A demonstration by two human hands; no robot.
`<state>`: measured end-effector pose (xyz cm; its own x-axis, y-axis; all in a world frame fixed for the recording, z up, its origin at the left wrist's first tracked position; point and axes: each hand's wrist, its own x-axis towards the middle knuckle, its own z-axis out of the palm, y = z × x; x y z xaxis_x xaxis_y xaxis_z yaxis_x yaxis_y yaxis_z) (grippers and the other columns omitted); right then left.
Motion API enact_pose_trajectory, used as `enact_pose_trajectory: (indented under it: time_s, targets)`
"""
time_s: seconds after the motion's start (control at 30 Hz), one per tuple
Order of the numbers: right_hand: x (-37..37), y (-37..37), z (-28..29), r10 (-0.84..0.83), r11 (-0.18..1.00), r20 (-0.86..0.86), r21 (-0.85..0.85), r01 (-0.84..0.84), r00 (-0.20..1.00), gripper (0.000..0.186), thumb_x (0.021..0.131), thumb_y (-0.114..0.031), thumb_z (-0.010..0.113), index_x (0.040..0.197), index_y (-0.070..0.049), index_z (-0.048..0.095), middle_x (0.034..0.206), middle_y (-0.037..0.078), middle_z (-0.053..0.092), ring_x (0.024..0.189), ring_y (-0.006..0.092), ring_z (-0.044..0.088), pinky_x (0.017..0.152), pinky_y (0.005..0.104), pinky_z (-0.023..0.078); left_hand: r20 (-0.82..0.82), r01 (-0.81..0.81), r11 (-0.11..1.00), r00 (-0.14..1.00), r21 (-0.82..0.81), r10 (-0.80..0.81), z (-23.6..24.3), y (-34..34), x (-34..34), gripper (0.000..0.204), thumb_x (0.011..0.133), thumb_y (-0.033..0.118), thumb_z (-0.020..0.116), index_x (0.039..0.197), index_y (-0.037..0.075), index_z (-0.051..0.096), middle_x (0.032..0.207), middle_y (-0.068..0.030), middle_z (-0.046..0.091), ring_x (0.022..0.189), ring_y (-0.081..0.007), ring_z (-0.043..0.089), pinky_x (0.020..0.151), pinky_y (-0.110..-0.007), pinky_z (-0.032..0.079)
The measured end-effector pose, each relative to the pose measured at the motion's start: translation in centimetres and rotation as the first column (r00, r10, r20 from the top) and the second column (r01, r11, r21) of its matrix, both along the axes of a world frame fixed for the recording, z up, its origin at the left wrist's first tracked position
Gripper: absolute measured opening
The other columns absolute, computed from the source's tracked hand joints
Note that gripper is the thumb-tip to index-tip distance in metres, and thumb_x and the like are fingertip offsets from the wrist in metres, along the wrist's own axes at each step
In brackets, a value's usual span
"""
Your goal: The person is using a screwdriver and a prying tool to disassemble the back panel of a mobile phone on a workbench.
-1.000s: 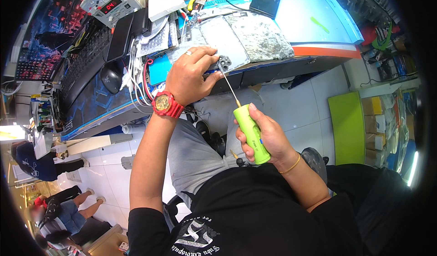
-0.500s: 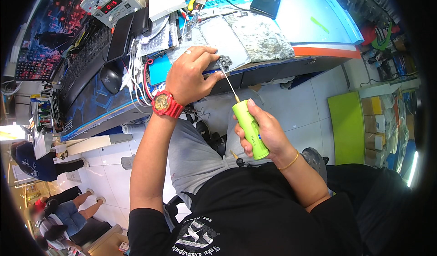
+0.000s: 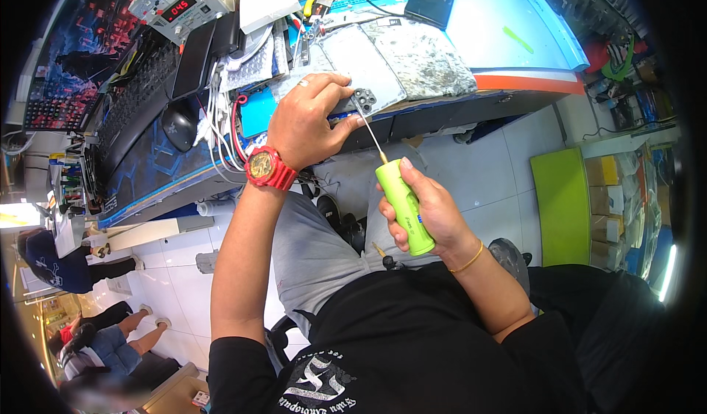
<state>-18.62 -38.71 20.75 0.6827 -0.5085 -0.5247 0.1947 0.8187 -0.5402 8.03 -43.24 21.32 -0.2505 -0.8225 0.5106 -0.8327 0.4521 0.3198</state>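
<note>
A pale grey smartphone lies back side up at the bench's near edge, its dark camera cluster towards me. My left hand, with a red watch on the wrist, holds the phone's near left corner with curled fingers and thumb. In my right hand is a bright green cylindrical electric tool with a long thin metal shaft. The shaft slants up and left, its tip beside the camera cluster, close to my left fingers. Exact contact at the tip is too small to tell.
A speckled grey slab lies right of the phone, then a light blue mat. Left are white cables, a black mouse, a keyboard and a power supply. People are in the background.
Both hands, the green tool and the phone stay almost exactly where they were. In the background at lower left, a person has shifted.
</note>
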Motion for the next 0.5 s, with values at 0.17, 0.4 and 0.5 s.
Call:
enact_pose_trajectory:
  time_s: [0.17,0.4,0.5]
  targets:
    - [-0.15,0.22,0.22,-0.014,1.0,-0.023,-0.021,0.014,1.0,0.059,0.12,-0.059,0.043,0.123,-0.003,0.061,0.081,0.009,0.067,0.048,0.0158,0.064,0.04,0.0309,0.054,-0.003,0.003,1.0,1.0,-0.001,-0.003,0.02,0.02,-0.04,0.039,0.08,0.018,0.095,0.109,-0.001,0.079,0.127,-0.0152,0.08,0.119,-0.0353,0.076,0.101,-0.045,0.061]
    - [0.0,-0.42,-0.43,0.0,0.999,0.027,-0.034,0.001,1.0,0.052,0.12,-0.057,0.047,0.119,-0.007,0.058,0.083,0.01,0.067,0.052,0.0173,0.066,0.043,0.0333,0.057,-0.009,-0.003,1.0,1.0,0.005,0.004,0.1,0.0,-0.06,0.041,0.079,0.019,0.096,0.11,-0.001,0.078,0.126,-0.0153,0.08,0.118,-0.0352,0.076,0.101,-0.045,0.061]
    - [-0.04,-0.67,-0.56,0.011,1.0,0.047,-0.027,-0.009,0.999,0.049,0.12,-0.057,0.049,0.118,-0.009,0.057,0.085,0.01,0.067,0.054,0.0179,0.068,0.045,0.0342,0.058,-0.015,-0.005,1.0,1.0,0.013,0.006,0.18,-0.06,-0.03,0.042,0.079,0.02,0.096,0.111,0.0,0.078,0.126,-0.0154,0.08,0.118,-0.0354,0.076,0.101,-0.045,0.061]
